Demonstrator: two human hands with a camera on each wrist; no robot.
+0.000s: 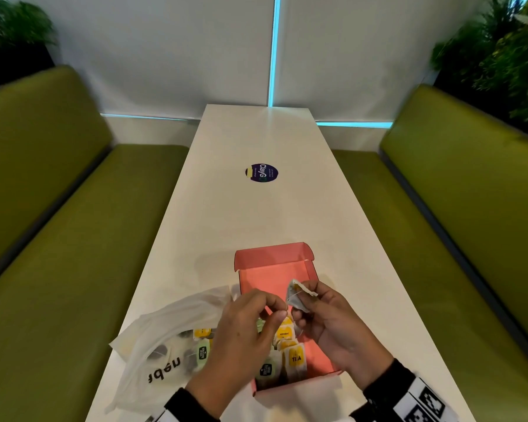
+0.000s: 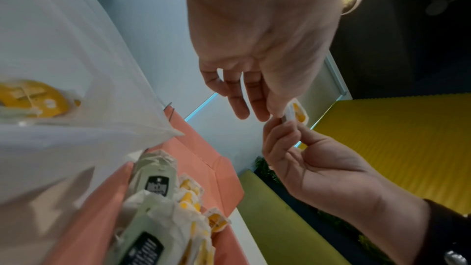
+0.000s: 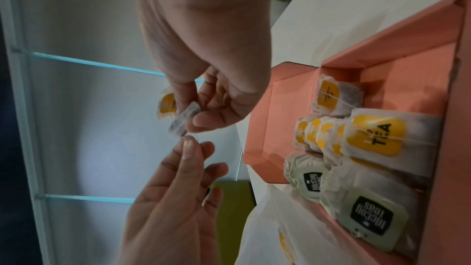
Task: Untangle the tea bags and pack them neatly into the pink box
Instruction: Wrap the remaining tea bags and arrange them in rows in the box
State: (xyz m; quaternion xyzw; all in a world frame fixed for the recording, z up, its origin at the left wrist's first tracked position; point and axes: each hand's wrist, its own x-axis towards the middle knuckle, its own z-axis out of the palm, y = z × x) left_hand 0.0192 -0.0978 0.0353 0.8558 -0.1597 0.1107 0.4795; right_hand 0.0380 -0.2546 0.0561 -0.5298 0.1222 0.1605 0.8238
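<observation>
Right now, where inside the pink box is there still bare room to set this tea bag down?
The pink box has bare floor at its far end, by the raised lid, and along its right wall. The packed tea bags crowd its near-left part. The right hand holds the loose tea bag above the bare far end; the left hand pinches its string.

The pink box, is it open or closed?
Open. The pink box has its lid flap standing up at the far end, and rows of tea bags show inside, with bare pink floor beside them.
</observation>
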